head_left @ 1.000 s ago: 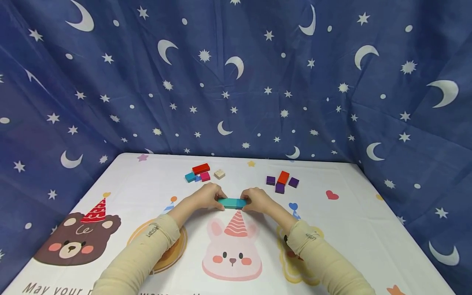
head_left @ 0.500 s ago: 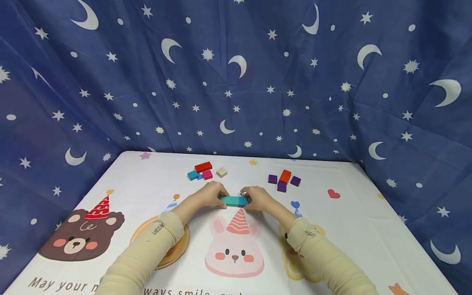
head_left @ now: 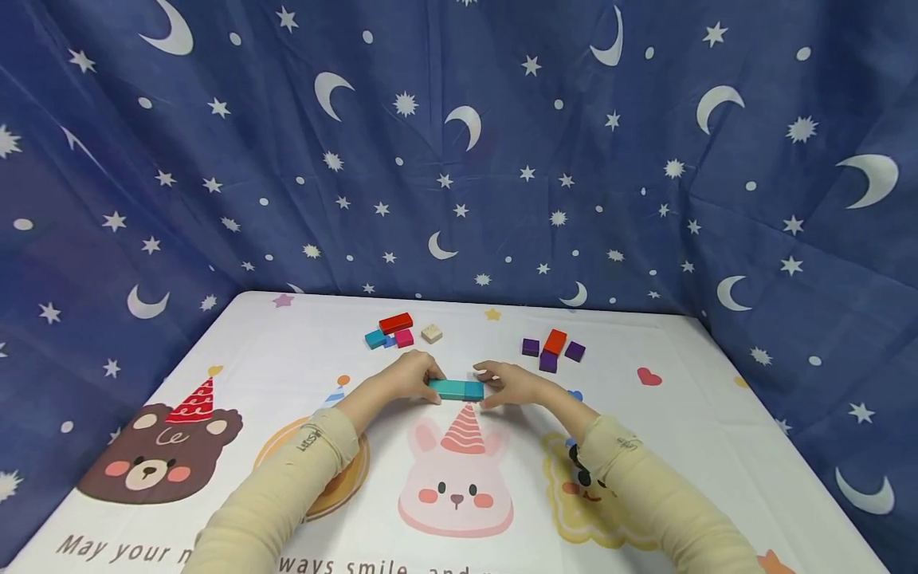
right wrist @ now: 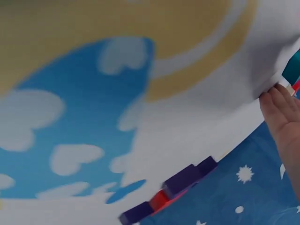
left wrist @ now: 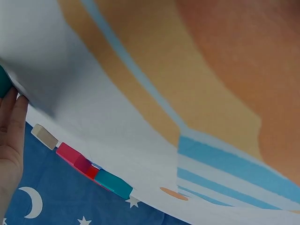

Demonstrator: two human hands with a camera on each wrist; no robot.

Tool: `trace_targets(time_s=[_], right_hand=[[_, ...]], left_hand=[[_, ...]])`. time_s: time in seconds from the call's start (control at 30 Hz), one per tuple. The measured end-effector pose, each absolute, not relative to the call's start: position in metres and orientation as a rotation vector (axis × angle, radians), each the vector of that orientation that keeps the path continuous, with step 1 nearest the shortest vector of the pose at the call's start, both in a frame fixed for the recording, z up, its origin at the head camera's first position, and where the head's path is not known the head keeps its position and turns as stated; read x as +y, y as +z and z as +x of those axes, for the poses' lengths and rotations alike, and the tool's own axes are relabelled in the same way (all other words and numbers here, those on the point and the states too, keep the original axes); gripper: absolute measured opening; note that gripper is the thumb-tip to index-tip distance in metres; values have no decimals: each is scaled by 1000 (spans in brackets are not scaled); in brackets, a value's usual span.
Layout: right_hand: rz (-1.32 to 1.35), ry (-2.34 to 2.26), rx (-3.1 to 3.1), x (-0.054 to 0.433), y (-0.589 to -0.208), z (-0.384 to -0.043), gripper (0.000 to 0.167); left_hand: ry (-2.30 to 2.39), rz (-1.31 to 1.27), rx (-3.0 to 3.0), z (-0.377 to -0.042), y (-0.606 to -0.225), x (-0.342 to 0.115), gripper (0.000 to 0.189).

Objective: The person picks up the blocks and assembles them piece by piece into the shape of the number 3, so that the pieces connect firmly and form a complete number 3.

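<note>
A long teal block (head_left: 448, 389) lies crosswise on the table, with a darker blue-teal block (head_left: 474, 391) end to end against its right side. My left hand (head_left: 409, 376) pinches the left end of the teal block between thumb and fingers. Just off the right end, my right hand (head_left: 518, 384) has its thumb and fingers spread apart, holding nothing. At the edge of the left wrist view, fingers (left wrist: 18, 117) reach the teal block (left wrist: 3, 83). In the right wrist view, the right hand's fingers (right wrist: 276, 105) lie beside a teal block surface (right wrist: 293, 69).
Behind my left hand sit a red block (head_left: 396, 323), a blue-teal block (head_left: 375, 340), a pink block (head_left: 404, 338) and a beige block (head_left: 431, 333). Further right, an orange-red block (head_left: 555, 342) stands among purple blocks (head_left: 531, 347). A starry blue curtain (head_left: 459, 239) rises behind the table.
My right hand has let go of the blue-teal block, opened its fingers and drawn back slightly to the right. My left hand keeps its grip on the teal block.
</note>
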State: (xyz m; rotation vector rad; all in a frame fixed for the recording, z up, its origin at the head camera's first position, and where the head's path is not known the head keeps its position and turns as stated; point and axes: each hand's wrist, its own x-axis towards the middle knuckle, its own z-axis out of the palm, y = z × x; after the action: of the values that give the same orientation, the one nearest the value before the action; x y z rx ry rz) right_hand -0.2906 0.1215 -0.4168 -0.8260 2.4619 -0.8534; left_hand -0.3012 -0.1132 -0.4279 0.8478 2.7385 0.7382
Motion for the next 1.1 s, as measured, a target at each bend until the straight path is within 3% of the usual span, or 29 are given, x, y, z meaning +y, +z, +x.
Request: trace_targets(time_s=[0.23,0.7,1.1], right_hand=[[-834,-970,2361,133,-418,-288,64],[-1035,-1143,2587,170,-415,-295,33],[-780,-1112,2897,190,-411,-297,21]], left_hand=[[737,877,2742,-301,-428,-115,31],[750,839,2740,-301,-426,-113,32],[759,813,2727,-302,-427,-114,31]])
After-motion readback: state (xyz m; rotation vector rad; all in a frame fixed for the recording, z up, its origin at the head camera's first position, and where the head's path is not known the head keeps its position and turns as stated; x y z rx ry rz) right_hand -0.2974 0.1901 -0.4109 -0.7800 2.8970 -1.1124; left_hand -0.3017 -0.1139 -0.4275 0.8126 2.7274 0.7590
